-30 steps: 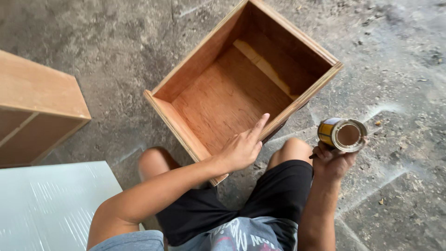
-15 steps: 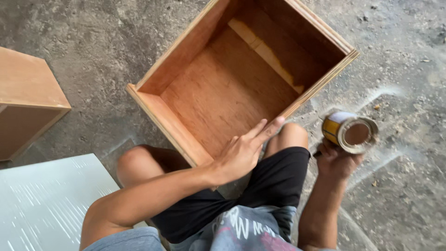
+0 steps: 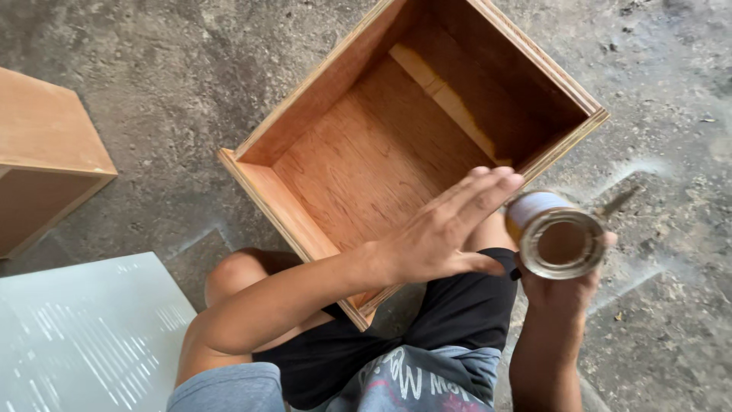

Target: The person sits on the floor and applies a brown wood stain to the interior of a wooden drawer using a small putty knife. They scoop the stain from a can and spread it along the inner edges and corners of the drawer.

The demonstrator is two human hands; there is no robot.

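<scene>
A person is squatting on a rough grey concrete floor (image 3: 137, 84), seen from above, with bare knees and black shorts (image 3: 427, 336) showing near the bottom of the view. The right hand (image 3: 560, 286) is wrapping around a small round metal can (image 3: 555, 235) with an open top and brownish liquid inside; its fingers are curling around the can's side from below, gripping it, though most of them are hiding behind the can. The can is sitting on the right, just beside the near right corner of an open square box of reddish-brown plywood (image 3: 366, 152), held above the floor. A thin stick-like object is poking out from behind the can on its far right side; what it is cannot be told.

The left hand (image 3: 442, 229) is reaching across the body toward the can, palm down, fingers straight and pressed close together, thumb lying apart near the shorts. It is hovering over the near edge of the box, its fingertips (image 3: 503, 179) just beside the can's rim; whether they are touching it cannot be told.

At the far left another plywood box (image 3: 42, 145) is standing, well apart. At the near left a pale white glossy sheet (image 3: 84, 328) is lying flat.
</scene>
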